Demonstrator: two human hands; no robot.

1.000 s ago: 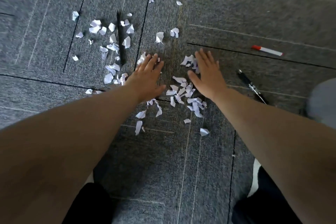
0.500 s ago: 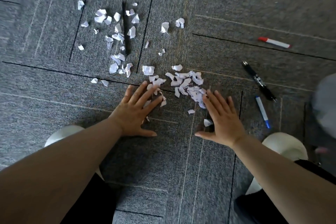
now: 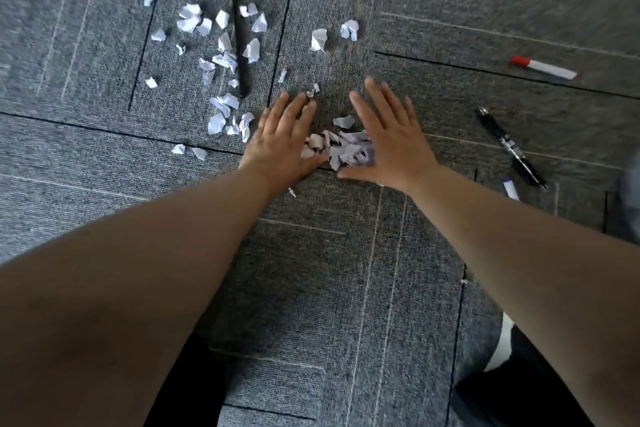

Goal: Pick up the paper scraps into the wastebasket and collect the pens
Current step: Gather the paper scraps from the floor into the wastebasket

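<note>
At the upper left of the frame, loose paper scraps (image 3: pixel 188 19) lie scattered over the grey carpet floor (image 3: pixel 346 270), thickest around a black pen (image 3: pixel 239 42) that lies nearly straight up and down the picture among them. A few more scraps sit just left of my left hand (image 3: pixel 282 139), which lies flat on the carpet, its grip apart and fingers spread, holding nothing. Between my two hands a small pile of scraps (image 3: pixel 341 147) is bunched together, touching both palms' inner edges. My right hand (image 3: pixel 391 142) is likewise flat with its grip apart, fingers pointing toward the upper middle. Right of it the carpet is bare up to a black clear-barrelled pen (image 3: pixel 510 147) lying on a slant, and just below its lower end a white pen with a blue tip (image 3: pixel 510 188) peeks out past my forearm. At the upper right, well apart, lies a white marker with a red cap (image 3: pixel 543 68). The lower middle of the carpet is open.
</note>
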